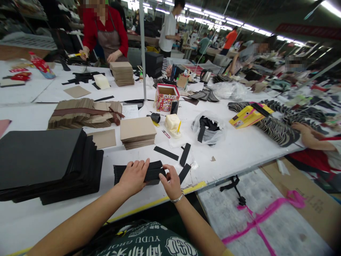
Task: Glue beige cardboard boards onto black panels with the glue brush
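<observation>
Squaring ribbed black stack, bare hands, smooth white tabletop

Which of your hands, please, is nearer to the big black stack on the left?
Left: the left hand is just right of the big black stack; the right hand is farther right.

Lit from overhead by rows of white tube lights, glaring; bright across the white bench, dark below its near edge, stretched toward the frame's corners, soft at far right.
</observation>
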The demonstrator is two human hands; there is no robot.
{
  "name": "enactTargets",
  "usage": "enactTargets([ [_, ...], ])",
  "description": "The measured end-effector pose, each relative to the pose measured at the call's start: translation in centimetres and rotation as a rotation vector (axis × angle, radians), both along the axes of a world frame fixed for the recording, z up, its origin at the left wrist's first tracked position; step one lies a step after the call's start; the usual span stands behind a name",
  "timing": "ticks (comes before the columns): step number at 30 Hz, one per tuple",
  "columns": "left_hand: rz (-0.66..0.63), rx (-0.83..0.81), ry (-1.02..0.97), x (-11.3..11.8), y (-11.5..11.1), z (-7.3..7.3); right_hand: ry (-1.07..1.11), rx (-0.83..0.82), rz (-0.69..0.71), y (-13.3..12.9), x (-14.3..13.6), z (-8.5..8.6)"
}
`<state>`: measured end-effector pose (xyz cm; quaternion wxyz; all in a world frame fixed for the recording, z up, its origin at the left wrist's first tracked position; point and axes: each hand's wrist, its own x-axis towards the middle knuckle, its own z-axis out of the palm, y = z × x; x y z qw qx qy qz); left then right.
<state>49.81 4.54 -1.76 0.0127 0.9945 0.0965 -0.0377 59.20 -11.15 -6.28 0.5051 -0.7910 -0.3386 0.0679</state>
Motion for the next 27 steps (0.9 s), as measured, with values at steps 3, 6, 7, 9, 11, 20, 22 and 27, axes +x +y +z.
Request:
enactTargets([
  [3, -0.003, -0.013, 0.003, 0.02, 0.03, -0.03, 0.003, -0.01, 0.001, 0.03, 0.02, 0.0],
  [6, -0.003, -0.024, 0.012, 0.05, 0.05, -0.04, 0.019, -0.013, 0.002, 0.06, 0.07, -0.07],
  [7, 0.001, -0.026, 0.018, 0.05, 0.05, -0.04, 0.026, -0.013, 0.001, 0.07, 0.1, -0.1],
  [9, 0.006, -0.027, 0.027, 0.05, 0.05, -0.04, 0.04, -0.009, -0.001, 0.1, 0.14, -0.14],
  [11, 0.006, -0.024, 0.026, 0.04, 0.04, -0.03, 0.05, -0.01, 0.007, 0.14, 0.21, -0.15],
  [20, -0.005, -0.021, 0.004, -0.04, 0.03, -0.01, 0.066, -0.024, 0.032, 0.15, 0.63, -0.23],
  [22, -0.008, -0.021, 0.003, -0.05, 0.04, 0.01, 0.071, -0.029, 0.044, 0.14, 0.71, -0.21],
  [27, -0.003, -0.029, 0.009, -0.17, -0.04, 0.07, 0.076, -0.054, 0.084, 0.18, 0.79, 0.04],
])
